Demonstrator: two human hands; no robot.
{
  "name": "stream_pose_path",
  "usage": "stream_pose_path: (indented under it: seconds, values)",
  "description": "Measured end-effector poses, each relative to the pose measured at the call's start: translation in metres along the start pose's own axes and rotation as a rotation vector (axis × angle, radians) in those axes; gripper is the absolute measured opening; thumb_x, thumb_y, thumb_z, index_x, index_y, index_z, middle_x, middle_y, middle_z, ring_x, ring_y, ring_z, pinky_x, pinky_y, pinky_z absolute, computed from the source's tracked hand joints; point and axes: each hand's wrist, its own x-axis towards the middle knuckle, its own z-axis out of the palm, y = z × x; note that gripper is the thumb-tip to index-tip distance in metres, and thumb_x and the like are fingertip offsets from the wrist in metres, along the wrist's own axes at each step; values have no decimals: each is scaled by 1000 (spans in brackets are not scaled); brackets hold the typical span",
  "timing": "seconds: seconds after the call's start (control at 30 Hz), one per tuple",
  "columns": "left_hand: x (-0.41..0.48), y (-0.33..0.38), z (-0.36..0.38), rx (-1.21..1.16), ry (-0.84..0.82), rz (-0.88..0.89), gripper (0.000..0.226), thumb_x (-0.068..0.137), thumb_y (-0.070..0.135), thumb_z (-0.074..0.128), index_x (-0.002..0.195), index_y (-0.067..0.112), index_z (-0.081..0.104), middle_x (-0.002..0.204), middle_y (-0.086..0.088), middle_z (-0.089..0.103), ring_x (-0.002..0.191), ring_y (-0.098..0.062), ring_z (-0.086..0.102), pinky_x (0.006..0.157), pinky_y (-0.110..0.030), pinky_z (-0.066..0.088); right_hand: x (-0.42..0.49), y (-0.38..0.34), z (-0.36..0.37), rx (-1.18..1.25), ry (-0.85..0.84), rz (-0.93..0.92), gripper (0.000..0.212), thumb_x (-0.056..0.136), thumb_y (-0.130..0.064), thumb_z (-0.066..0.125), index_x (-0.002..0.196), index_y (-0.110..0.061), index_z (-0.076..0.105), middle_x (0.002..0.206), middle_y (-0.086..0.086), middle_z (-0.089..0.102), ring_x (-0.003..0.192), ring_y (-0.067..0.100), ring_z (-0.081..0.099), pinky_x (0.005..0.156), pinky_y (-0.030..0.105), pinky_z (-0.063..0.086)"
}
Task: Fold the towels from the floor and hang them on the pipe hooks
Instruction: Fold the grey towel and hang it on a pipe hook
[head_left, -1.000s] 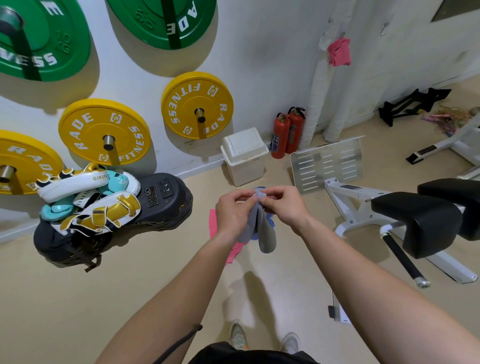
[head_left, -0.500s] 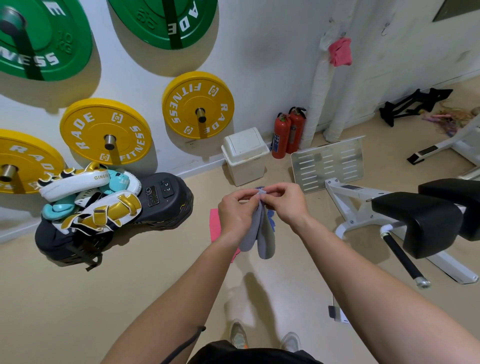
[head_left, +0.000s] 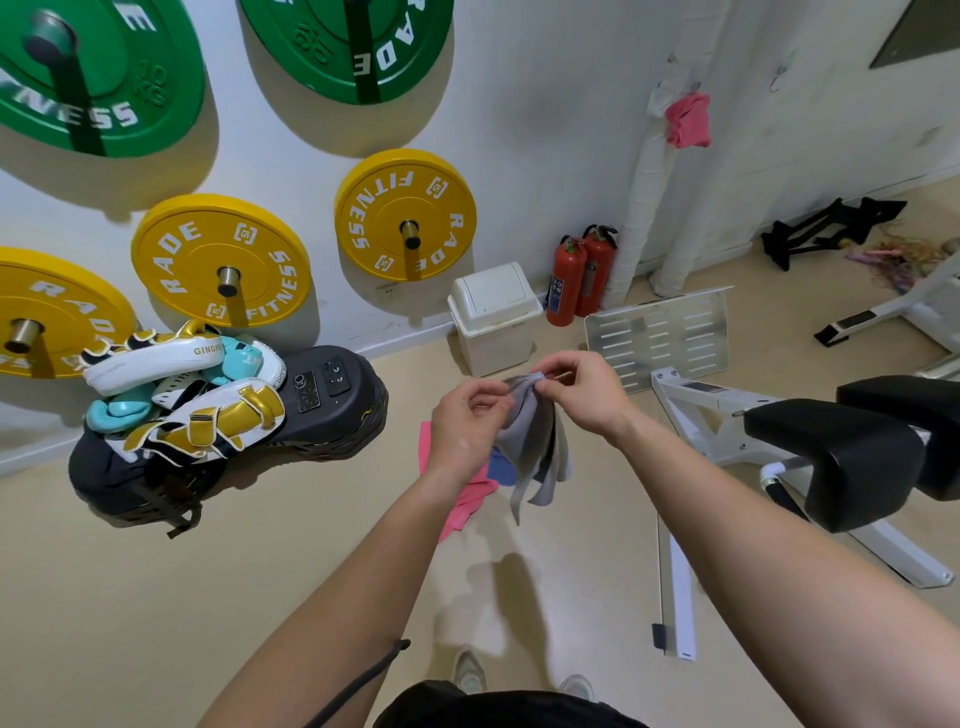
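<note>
A grey towel (head_left: 530, 452) hangs in front of me, pinched at its top edge by both hands. My left hand (head_left: 467, 426) grips its left corner and my right hand (head_left: 584, 389) grips the right corner. On the floor beneath lie a pink towel (head_left: 462, 501) and a blue towel (head_left: 501, 470), partly hidden by my left arm and the grey towel. Another pink towel (head_left: 688, 120) hangs on a hook high on the white wrapped pipe (head_left: 641, 208) in the corner. A bare hook (head_left: 776, 83) shows on the wall to the right.
A white bin (head_left: 493, 317) and two red fire extinguishers (head_left: 579, 278) stand at the wall. A perforated metal plate (head_left: 660, 332) leans nearby. A black padded bench (head_left: 852, 457) on a white frame is at right. Boxing pads on a black machine (head_left: 234, 415) sit at left.
My hands have drawn slightly apart along the grey towel's top edge, and the towel hangs more spread out, with the blue towel now showing below it.
</note>
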Motion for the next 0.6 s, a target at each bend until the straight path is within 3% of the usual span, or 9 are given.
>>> stream_pose_path:
  seconds: [0.07,0.2,0.3,0.43,0.6]
  values:
    - [0,-8,-13,226,89,65,23,81,15,71,87,36,66,86,11,69,77,-5,63,73,-27,54,4,-7,-7,-8,-13,-15,11,90,-4,66,96,-8,73,89,4,71,80,11,62,69,12,49]
    - [-7,-24,-27,607,-27,240,33,78,22,70,105,40,64,108,11,51,103,-12,48,87,-26,42,11,-14,-19,-19,-38,-42,11,92,-8,64,92,-15,72,87,0,70,80,9,62,72,20,49]
    - [-10,-25,-27,702,-61,329,42,81,24,69,117,44,60,116,11,40,111,-16,39,93,-28,39,13,-18,-24,-35,-75,-64,15,93,-6,62,90,-18,71,82,-4,68,75,5,59,68,17,46]
    - [-4,-24,-24,752,-49,348,38,83,25,68,116,44,64,125,8,40,116,-18,36,92,-30,41,15,-21,-29,-28,-130,-62,12,95,-5,60,97,-9,71,77,-5,65,63,-4,55,47,7,38]
    - [3,-26,-24,990,-90,434,23,85,32,66,108,37,71,129,3,47,118,-22,36,89,-37,47,18,-20,-34,-36,-146,-82,13,94,-6,62,97,-13,72,91,4,72,83,9,62,74,20,51]
